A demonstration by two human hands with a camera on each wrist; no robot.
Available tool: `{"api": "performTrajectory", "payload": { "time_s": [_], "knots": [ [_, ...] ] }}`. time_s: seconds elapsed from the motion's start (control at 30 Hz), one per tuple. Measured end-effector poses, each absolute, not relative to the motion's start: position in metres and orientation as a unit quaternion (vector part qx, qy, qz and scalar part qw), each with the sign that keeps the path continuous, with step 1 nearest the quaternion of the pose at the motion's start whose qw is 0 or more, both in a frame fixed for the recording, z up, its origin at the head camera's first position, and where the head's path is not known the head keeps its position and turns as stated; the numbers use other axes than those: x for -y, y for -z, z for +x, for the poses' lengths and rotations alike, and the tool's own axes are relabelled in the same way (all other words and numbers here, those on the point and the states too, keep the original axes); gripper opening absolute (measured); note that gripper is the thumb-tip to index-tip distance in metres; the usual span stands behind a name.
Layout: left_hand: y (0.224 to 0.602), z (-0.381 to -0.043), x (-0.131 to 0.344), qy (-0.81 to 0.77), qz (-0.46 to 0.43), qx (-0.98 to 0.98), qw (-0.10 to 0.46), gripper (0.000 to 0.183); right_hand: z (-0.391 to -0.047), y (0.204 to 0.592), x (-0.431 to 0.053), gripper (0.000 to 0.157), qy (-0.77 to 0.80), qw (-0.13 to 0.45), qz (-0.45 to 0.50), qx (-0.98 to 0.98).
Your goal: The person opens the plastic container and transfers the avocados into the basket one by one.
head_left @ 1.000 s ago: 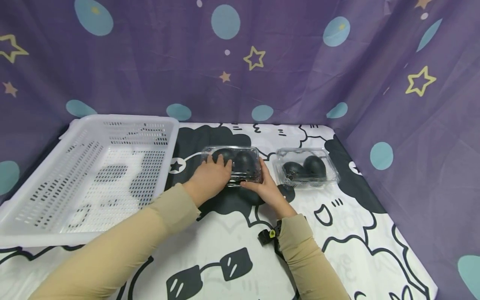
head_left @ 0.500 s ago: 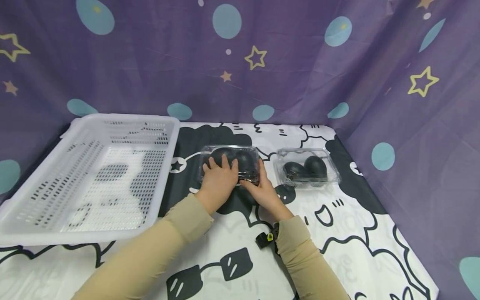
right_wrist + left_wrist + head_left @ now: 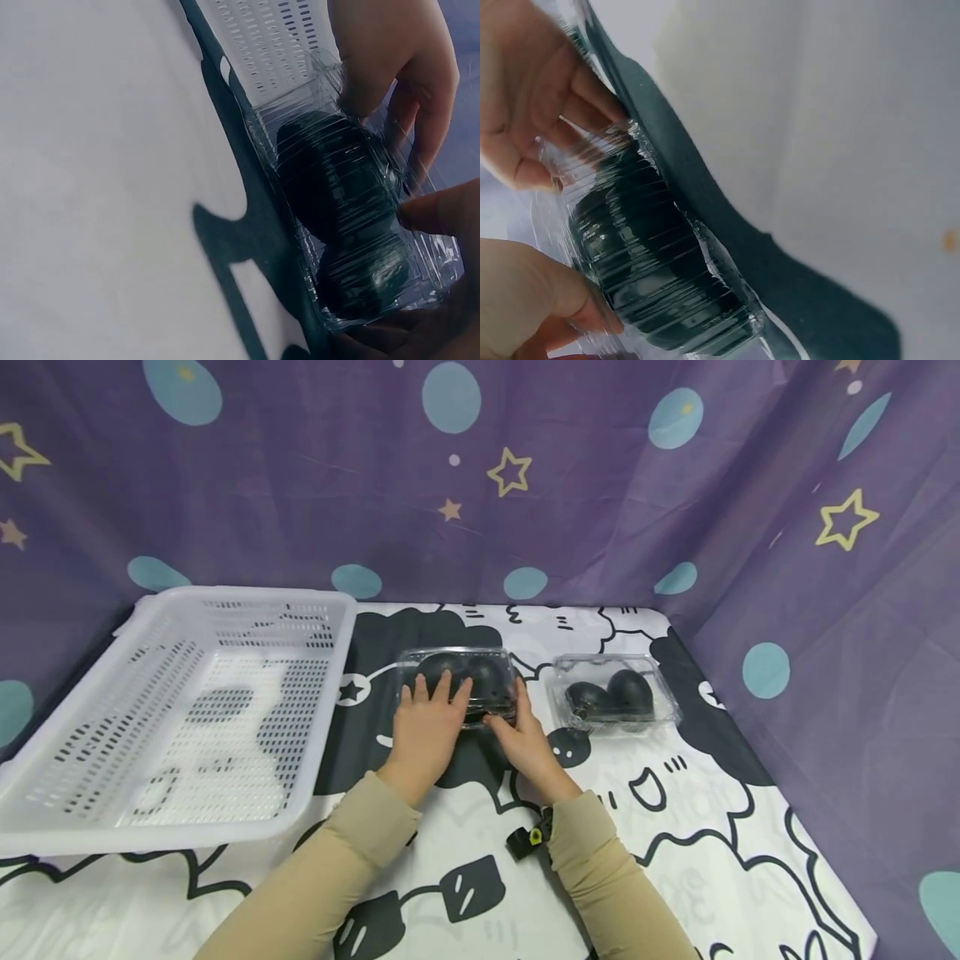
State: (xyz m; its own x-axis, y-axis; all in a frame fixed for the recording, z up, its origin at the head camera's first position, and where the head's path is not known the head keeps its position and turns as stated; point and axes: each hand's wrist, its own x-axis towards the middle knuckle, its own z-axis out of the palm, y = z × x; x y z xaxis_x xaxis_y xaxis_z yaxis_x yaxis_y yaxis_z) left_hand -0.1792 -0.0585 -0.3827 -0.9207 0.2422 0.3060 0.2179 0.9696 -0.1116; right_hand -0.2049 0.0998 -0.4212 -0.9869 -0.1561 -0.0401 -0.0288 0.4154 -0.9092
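Handling a clear plastic box (image 3: 495, 706), a person in tan sleeves (image 3: 307, 877) works at a table seen from the head camera. The box appears to rest on a black-and-white cartoon cloth (image 3: 690, 852), with two dark ovals (image 3: 491, 672) showing through its lid. The left hand (image 3: 426, 733) lies across the left part of that lid, its fingers spread and nearly straight. The right hand (image 3: 527, 745) grips the box's right end, thumb at the front edge and forefinger along the side. A black device (image 3: 525, 841) is at the right wrist, in front of the box. Left of the box stands a white slotted basket (image 3: 342, 643); right of the box, apart from it, sits a second box (image 3: 600, 668) with a similar pair of ovals inside. Behind the box hangs a purple curtain (image 3: 585, 539) with blue spots and stars.

From the left wrist, the ribbed box is close up, slanting across the picture. The right hand is at its upper end, and the left hand touches its lower end with the thumb.

From the right wrist, the right thumb presses the box's side, with fingers around the near end; the left hand bends over the far end. Beyond the box is part of the basket.
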Motion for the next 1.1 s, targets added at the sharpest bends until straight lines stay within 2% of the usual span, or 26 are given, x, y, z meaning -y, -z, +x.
{"api": "performTrajectory", "payload": {
  "time_s": [0.17, 0.57, 0.87, 1.1],
  "knots": [
    [0.382, -0.181, 0.065, 0.024, -0.115, 0.984, 0.134, 0.047, -0.204, 0.419, -0.099, 0.086, 0.532, 0.071, -0.043, -0.843],
    [0.382, -0.183, 0.064, 0.028, -0.139, 0.977, 0.162, 0.044, -0.204, 0.419, -0.096, 0.083, 0.535, 0.067, -0.033, -0.842],
    [0.378, -0.186, 0.063, 0.044, -0.135, 0.980, 0.137, 0.045, -0.204, 0.418, -0.096, 0.079, 0.539, 0.063, -0.035, -0.839],
    [0.380, -0.185, 0.070, 0.045, -0.130, 0.979, 0.150, 0.047, -0.203, 0.418, -0.096, 0.071, 0.555, 0.054, -0.042, -0.829]
  ]
}}
